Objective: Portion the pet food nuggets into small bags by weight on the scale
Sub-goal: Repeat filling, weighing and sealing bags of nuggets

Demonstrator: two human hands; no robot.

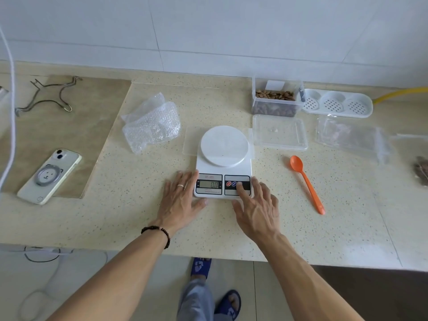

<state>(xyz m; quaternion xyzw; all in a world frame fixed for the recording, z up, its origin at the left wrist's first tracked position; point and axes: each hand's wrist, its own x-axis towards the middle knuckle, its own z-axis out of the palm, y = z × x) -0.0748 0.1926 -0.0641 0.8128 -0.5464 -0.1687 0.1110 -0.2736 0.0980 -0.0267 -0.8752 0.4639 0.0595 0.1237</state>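
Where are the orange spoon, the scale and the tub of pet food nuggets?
orange spoon [306, 183], head view, middle of the handle.
scale [224, 144], head view, centre of the round white platform.
tub of pet food nuggets [275, 96], head view, on the nuggets inside.

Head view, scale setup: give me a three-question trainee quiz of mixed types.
1. True or false: a bag already sits on the scale platform.
2. Which hand touches the scale's buttons? A) left hand B) right hand C) neither
3. Fill in: the orange spoon lies on the counter to the ___ of the scale, as the person sees it.

Key: 1 false, the platform is bare; 2 B, a right fingertip is on the button panel while the left hand rests flat beside the display; 3 right.
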